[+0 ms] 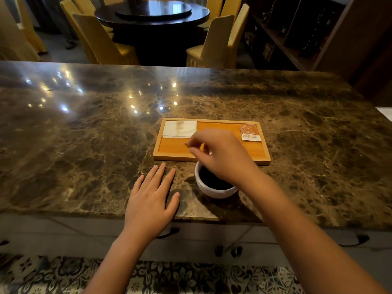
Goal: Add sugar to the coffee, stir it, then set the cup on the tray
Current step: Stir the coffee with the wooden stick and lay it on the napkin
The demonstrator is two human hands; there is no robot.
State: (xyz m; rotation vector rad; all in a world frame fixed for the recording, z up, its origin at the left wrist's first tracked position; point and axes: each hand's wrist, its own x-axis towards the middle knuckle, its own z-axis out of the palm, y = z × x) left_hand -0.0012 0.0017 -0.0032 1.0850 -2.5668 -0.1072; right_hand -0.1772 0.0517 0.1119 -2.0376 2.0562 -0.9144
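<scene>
Pinched narrow, the right hand (222, 153) grips a thin stirrer (187, 144) above the cup (212, 190), which sits on the bench (84, 134) just before the tray (212, 160). Left hand (150, 200) rests flat, empty. Full, breakable, probably smooth: best held around its wall.

Both forearms are bare right up to the bottom edge of the view, no sleeves showing. The left hand (151, 200) wears no ring, watch or band. Same on the right hand (222, 154): bare wrist, short plain nails, no glove anywhere.
</scene>
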